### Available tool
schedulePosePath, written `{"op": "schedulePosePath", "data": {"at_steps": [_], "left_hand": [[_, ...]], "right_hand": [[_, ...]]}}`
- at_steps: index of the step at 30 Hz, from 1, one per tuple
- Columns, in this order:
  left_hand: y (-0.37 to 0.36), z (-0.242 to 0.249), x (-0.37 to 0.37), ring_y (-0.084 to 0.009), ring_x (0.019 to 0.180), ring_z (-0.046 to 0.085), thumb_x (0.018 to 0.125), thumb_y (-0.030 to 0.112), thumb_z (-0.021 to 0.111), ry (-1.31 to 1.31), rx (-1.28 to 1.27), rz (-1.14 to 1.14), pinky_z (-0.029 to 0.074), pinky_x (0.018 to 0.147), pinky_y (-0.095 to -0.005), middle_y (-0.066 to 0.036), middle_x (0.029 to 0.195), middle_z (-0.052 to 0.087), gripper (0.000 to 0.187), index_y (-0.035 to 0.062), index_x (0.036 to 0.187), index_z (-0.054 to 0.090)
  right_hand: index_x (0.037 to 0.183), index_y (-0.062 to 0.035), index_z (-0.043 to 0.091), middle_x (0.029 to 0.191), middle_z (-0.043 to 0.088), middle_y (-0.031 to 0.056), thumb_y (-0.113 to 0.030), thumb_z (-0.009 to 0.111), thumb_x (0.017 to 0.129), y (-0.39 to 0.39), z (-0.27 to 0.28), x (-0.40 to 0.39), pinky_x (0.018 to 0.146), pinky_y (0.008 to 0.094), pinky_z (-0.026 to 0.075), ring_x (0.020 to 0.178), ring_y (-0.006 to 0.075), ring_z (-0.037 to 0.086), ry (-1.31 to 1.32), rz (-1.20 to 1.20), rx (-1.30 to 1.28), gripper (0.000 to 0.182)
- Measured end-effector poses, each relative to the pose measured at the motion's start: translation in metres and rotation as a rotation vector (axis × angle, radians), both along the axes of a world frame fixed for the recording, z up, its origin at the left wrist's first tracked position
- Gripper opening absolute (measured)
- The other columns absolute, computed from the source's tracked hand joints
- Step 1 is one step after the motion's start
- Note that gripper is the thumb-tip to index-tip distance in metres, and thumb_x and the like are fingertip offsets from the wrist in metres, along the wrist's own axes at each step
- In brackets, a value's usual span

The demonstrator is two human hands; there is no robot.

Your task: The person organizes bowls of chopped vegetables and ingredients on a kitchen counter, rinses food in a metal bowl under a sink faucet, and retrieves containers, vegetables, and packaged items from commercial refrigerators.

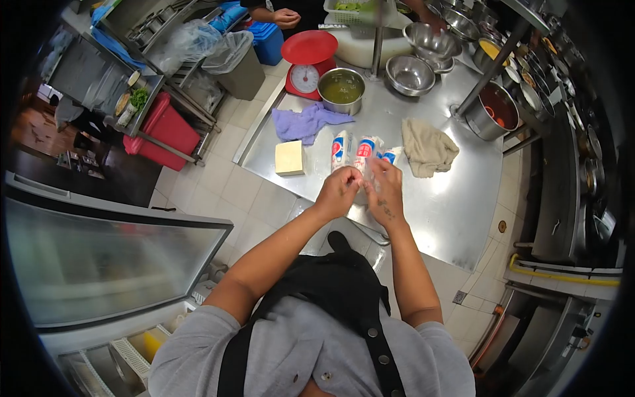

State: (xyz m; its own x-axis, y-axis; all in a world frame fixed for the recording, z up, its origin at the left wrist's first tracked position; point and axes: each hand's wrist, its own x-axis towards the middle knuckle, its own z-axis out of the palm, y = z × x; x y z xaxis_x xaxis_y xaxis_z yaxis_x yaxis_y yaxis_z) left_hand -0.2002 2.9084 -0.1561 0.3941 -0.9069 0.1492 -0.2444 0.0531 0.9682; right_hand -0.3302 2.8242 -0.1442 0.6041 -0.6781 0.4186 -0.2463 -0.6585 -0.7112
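My left hand (340, 192) is closed in a pinch at the near end of a white plastic-wrapped package (365, 147) with red and blue print. Facing it, my right hand (385, 192) has its fingers bent around the same end; they are slightly blurred. What lies between the fingertips is mostly hidden. A similar package (340, 149) lies to the left, and another package (391, 155) shows partly behind my right hand. Left of these stands a pale yellow block (290, 158), like butter or cheese.
On the steel table (456, 218) are a beige cloth (428, 147), a purple cloth (305, 124), a pot of greenish liquid (342, 91), a red scale (308, 63) and steel bowls (410, 74). An open glass door (119, 264) stands at left. Another person's hand (286, 18) shows across the table.
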Motion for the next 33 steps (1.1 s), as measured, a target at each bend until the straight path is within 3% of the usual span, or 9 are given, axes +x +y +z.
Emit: {"op": "schedulePosePath", "data": {"at_steps": [6, 8, 10, 13, 19, 23, 26, 29, 33], "left_hand": [[0.016, -0.003, 0.011, -0.0254, 0.089, 0.056, 0.081, 0.013, 0.067, -0.542, -0.102, -0.087, 0.040, 0.083, -0.0388, -0.008, 0.092, 0.058, 0.018, 0.0065, 0.092, 0.055], [0.019, -0.003, 0.015, -0.0309, 0.116, 0.048, 0.072, 0.033, 0.076, -0.593, -0.108, -0.058, 0.029, 0.099, -0.0509, -0.011, 0.119, 0.055, 0.056, 0.0097, 0.116, 0.052], [0.019, 0.002, 0.017, -0.0296, 0.134, 0.032, 0.063, 0.049, 0.078, -0.799, 0.062, -0.108, 0.016, 0.107, -0.0592, -0.011, 0.142, 0.038, 0.095, 0.0139, 0.139, 0.034], [0.002, 0.010, 0.028, -0.0278, 0.140, 0.022, 0.061, 0.051, 0.078, -0.913, 0.164, -0.289, 0.009, 0.108, -0.0646, -0.010, 0.150, 0.026, 0.107, 0.0148, 0.146, 0.023], [-0.016, 0.024, 0.030, -0.0237, 0.140, 0.024, 0.064, 0.040, 0.077, -1.022, 0.518, -0.335, 0.010, 0.105, -0.0702, -0.009, 0.150, 0.026, 0.099, 0.0122, 0.144, 0.026], [-0.019, 0.004, 0.033, -0.0237, 0.140, 0.023, 0.064, 0.032, 0.076, -0.994, 0.500, -0.276, 0.009, 0.103, -0.0718, -0.010, 0.150, 0.027, 0.096, 0.0102, 0.144, 0.027], [-0.021, -0.007, 0.033, -0.0242, 0.141, 0.021, 0.063, 0.030, 0.076, -1.034, 0.478, -0.271, 0.009, 0.104, -0.0716, -0.010, 0.150, 0.027, 0.096, 0.0094, 0.144, 0.027], [-0.025, -0.009, 0.031, -0.0256, 0.142, 0.016, 0.063, 0.031, 0.076, -1.088, 0.537, -0.319, 0.008, 0.105, -0.0701, -0.011, 0.151, 0.024, 0.100, 0.0089, 0.145, 0.023], [-0.032, 0.016, 0.041, -0.0286, 0.143, 0.009, 0.064, 0.035, 0.075, -0.925, 0.640, -0.510, 0.007, 0.107, -0.0671, -0.012, 0.154, 0.016, 0.106, 0.0086, 0.147, 0.015]], "right_hand": [[0.091, -0.0107, 0.066, 0.109, 0.057, 0.0091, -0.008, 0.061, 0.071, -0.025, 0.000, -0.002, 0.095, 0.0427, 0.037, 0.108, 0.0289, 0.049, 0.270, 0.298, -0.283, 0.020], [0.091, -0.0086, 0.060, 0.100, 0.057, 0.0104, -0.001, 0.063, 0.064, -0.033, -0.014, 0.004, 0.085, 0.0428, 0.039, 0.100, 0.0318, 0.051, 0.145, 0.323, -0.376, 0.028], [0.091, -0.0097, 0.060, 0.095, 0.056, 0.0112, 0.002, 0.063, 0.062, -0.029, -0.005, 0.009, 0.083, 0.0442, 0.039, 0.096, 0.0333, 0.051, 0.109, 0.303, -0.302, 0.031], [0.089, -0.0084, 0.061, 0.095, 0.055, 0.0115, -0.001, 0.062, 0.065, -0.025, 0.005, 0.011, 0.083, 0.0436, 0.038, 0.096, 0.0322, 0.050, 0.253, 0.301, -0.354, 0.024], [0.089, -0.0049, 0.064, 0.095, 0.053, 0.0120, -0.008, 0.061, 0.073, -0.022, 0.013, -0.002, 0.084, 0.0423, 0.037, 0.098, 0.0303, 0.048, 0.528, 0.262, -0.473, 0.017], [0.085, -0.0023, 0.065, 0.099, 0.054, 0.0127, -0.015, 0.059, 0.075, -0.014, 0.017, -0.021, 0.087, 0.0412, 0.037, 0.099, 0.0300, 0.048, 0.650, 0.337, -0.515, 0.017], [0.083, -0.0033, 0.066, 0.098, 0.056, 0.0124, -0.015, 0.058, 0.074, -0.013, 0.030, -0.027, 0.085, 0.0405, 0.041, 0.095, 0.0309, 0.051, 0.453, 0.501, -0.377, 0.016], [0.085, -0.0053, 0.067, 0.093, 0.060, 0.0114, -0.015, 0.057, 0.074, -0.019, 0.020, -0.025, 0.079, 0.0401, 0.046, 0.088, 0.0310, 0.056, 0.545, 0.583, -0.201, 0.018], [0.090, -0.0100, 0.069, 0.083, 0.064, 0.0104, -0.015, 0.058, 0.074, -0.027, 0.019, -0.022, 0.072, 0.0408, 0.049, 0.080, 0.0291, 0.062, 0.571, 0.557, -0.340, 0.020]]}}
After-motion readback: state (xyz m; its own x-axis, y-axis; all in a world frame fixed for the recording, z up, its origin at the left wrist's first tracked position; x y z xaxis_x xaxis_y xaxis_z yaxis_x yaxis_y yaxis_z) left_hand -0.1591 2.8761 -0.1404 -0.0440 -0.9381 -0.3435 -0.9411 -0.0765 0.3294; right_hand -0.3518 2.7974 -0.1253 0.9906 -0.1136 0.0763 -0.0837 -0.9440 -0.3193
